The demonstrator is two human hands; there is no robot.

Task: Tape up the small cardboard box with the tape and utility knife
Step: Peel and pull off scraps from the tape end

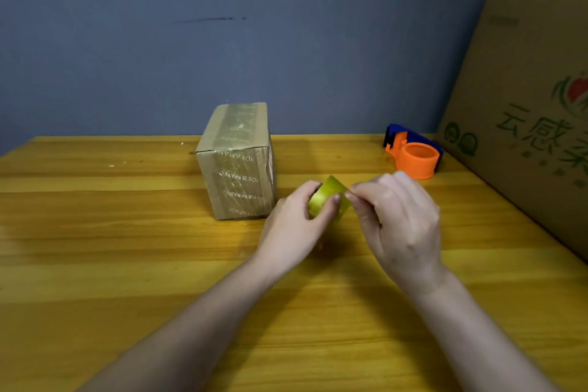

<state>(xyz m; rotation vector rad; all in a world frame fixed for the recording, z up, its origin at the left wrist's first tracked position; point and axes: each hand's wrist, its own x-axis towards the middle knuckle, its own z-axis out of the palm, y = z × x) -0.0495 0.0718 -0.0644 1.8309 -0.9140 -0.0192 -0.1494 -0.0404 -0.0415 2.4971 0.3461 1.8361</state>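
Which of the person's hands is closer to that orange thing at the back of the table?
Right. The right hand is just in front of the orange dispenser; the left hand is farther to its left.

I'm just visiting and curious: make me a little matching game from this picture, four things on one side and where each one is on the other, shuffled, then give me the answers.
Things:
1. small cardboard box
2. tape roll
3. orange tape dispenser
4. large printed carton

Places:
A. leaning at the table's right edge
B. held between left hand and right hand
C. standing on the table, left of the hands
D. at the far right of the table, untouched

Pairs: 1-C, 2-B, 3-D, 4-A
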